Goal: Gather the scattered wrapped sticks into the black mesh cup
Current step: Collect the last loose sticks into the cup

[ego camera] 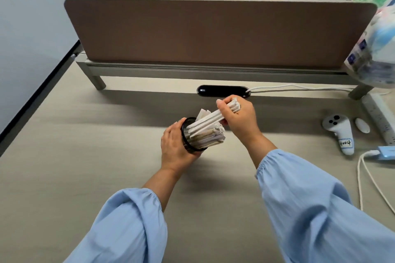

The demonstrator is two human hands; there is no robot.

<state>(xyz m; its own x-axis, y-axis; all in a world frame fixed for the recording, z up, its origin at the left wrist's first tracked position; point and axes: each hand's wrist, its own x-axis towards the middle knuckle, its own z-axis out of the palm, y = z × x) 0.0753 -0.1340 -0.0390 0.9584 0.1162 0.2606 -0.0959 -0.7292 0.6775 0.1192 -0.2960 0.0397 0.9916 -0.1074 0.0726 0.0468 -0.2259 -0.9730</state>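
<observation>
My left hand (174, 147) grips the black mesh cup (186, 137) and holds it tilted, its mouth facing right, just above the desk. Several wrapped sticks (210, 137) in white, beige and pale purple paper poke out of the cup. My right hand (237, 116) is closed around a bundle of white wrapped sticks (208, 120), whose lower ends reach into the cup's mouth. No loose sticks show on the desk.
A brown divider panel (213, 32) runs along the desk's far edge, with a person seated behind it. A white controller (339, 132), a small white oval object (362, 125), a power strip (380, 119), white cables (369, 179) and a plastic bag (376, 49) crowd the right side.
</observation>
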